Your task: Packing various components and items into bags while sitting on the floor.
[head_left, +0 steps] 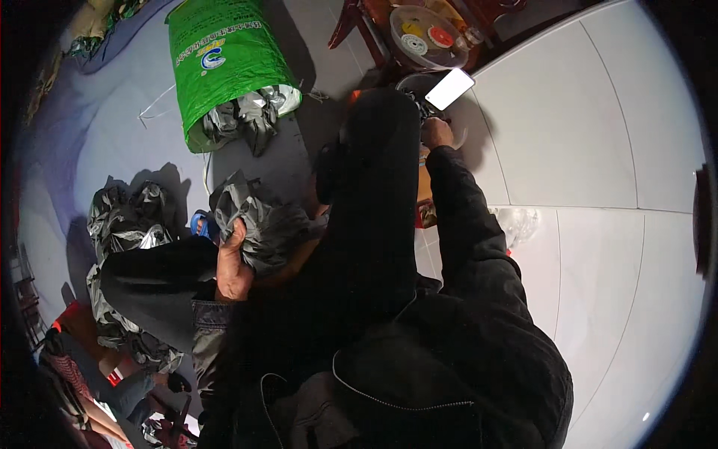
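Note:
My left hand (235, 262) is closed on a bundle of crumpled dark grey sheeting (254, 217), thin like plastic or fabric, beside my bent left knee. The thumb lies over the bundle; the other fingers are mostly hidden beneath it. My right hand (438, 133) reaches forward past my right knee to a round container (413, 81) of small dark items. Its fingertips are out of sight, so whether they grip anything cannot be made out. A phone with a bright white screen (449, 89) lies at the container's edge, just beyond that hand.
A green woven sack (232, 63) stuffed with similar grey sheeting lies ahead on the left. More dark sheeting (123, 224) is heaped at far left, near a blue object (200, 224). A clear tub (430, 37) with coloured discs stands ahead, beside a white panelled surface (568, 127).

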`<control>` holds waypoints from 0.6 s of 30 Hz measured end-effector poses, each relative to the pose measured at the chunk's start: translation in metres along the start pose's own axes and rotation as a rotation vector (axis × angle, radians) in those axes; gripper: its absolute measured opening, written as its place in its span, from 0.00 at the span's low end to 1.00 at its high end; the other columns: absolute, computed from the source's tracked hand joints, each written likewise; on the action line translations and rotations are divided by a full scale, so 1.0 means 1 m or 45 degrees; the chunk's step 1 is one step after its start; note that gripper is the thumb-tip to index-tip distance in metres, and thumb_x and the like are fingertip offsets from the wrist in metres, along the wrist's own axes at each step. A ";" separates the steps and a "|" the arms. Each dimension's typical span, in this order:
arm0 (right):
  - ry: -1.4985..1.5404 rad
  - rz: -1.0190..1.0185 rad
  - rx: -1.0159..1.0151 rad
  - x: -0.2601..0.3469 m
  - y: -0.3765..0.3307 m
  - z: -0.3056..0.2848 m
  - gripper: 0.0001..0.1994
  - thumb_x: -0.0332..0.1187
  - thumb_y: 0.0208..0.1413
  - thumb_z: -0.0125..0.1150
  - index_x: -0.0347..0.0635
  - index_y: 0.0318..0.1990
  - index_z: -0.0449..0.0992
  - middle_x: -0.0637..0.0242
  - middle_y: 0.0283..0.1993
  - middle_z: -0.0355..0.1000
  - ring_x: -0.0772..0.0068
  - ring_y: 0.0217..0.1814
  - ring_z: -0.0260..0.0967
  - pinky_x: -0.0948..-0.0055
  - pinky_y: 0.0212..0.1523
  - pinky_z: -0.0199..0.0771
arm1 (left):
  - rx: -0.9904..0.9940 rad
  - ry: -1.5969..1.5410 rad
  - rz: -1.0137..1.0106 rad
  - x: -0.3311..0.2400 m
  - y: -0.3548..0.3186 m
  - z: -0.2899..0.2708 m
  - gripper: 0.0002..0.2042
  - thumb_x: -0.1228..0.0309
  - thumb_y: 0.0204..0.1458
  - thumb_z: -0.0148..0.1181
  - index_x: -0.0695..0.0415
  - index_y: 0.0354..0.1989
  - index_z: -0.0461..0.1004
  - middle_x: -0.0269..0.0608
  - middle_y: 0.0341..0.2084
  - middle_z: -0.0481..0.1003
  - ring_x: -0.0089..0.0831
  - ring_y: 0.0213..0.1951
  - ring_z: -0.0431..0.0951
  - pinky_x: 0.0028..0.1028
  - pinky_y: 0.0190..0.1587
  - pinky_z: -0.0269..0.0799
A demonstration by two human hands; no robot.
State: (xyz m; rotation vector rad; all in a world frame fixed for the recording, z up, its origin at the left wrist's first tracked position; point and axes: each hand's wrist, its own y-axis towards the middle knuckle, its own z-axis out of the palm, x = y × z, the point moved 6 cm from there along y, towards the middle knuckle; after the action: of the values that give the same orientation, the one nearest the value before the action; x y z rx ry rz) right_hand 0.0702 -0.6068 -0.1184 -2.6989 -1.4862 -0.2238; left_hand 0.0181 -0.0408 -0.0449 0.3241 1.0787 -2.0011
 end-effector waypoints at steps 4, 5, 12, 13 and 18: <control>-0.011 -0.008 -0.022 0.003 -0.001 -0.001 0.11 0.38 0.51 0.55 0.43 0.33 0.81 0.49 0.37 0.76 0.45 0.45 0.74 0.50 0.44 0.74 | 0.040 -0.047 0.006 0.001 0.002 0.001 0.23 0.66 0.57 0.62 0.54 0.61 0.68 0.36 0.54 0.74 0.33 0.55 0.73 0.37 0.58 0.68; 0.012 -0.004 -0.027 0.004 -0.002 -0.003 0.11 0.38 0.51 0.55 0.43 0.33 0.81 0.49 0.37 0.76 0.45 0.44 0.74 0.50 0.43 0.74 | 0.055 -0.054 0.017 -0.001 0.000 0.004 0.23 0.65 0.57 0.62 0.54 0.61 0.68 0.36 0.54 0.73 0.33 0.55 0.73 0.37 0.58 0.68; 0.124 -0.051 -0.123 0.012 -0.017 -0.027 0.09 0.37 0.51 0.57 0.44 0.31 0.81 0.52 0.34 0.77 0.48 0.39 0.76 0.54 0.39 0.75 | 0.020 -0.022 0.080 -0.005 0.000 0.001 0.24 0.64 0.57 0.62 0.54 0.61 0.67 0.36 0.55 0.73 0.33 0.55 0.72 0.37 0.59 0.67; 0.147 -0.053 -0.175 0.014 -0.020 -0.033 0.09 0.37 0.50 0.58 0.44 0.31 0.80 0.54 0.33 0.78 0.50 0.37 0.76 0.56 0.38 0.75 | 0.014 0.014 0.109 -0.006 0.002 -0.005 0.24 0.63 0.58 0.60 0.55 0.61 0.67 0.36 0.56 0.72 0.33 0.56 0.72 0.37 0.59 0.66; 0.552 -0.053 -0.345 0.004 -0.031 -0.055 0.06 0.32 0.49 0.63 0.39 0.29 0.79 0.59 0.29 0.78 0.65 0.30 0.77 0.67 0.33 0.75 | 0.034 -0.058 0.101 -0.013 0.002 -0.003 0.22 0.65 0.59 0.59 0.56 0.61 0.67 0.36 0.56 0.71 0.31 0.56 0.71 0.34 0.60 0.65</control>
State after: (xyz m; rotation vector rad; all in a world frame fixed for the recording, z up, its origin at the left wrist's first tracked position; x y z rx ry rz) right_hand 0.0404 -0.5928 -0.0638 -2.5684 -1.4610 -1.0065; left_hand 0.0275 -0.0324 -0.0404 0.3292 0.9962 -1.9448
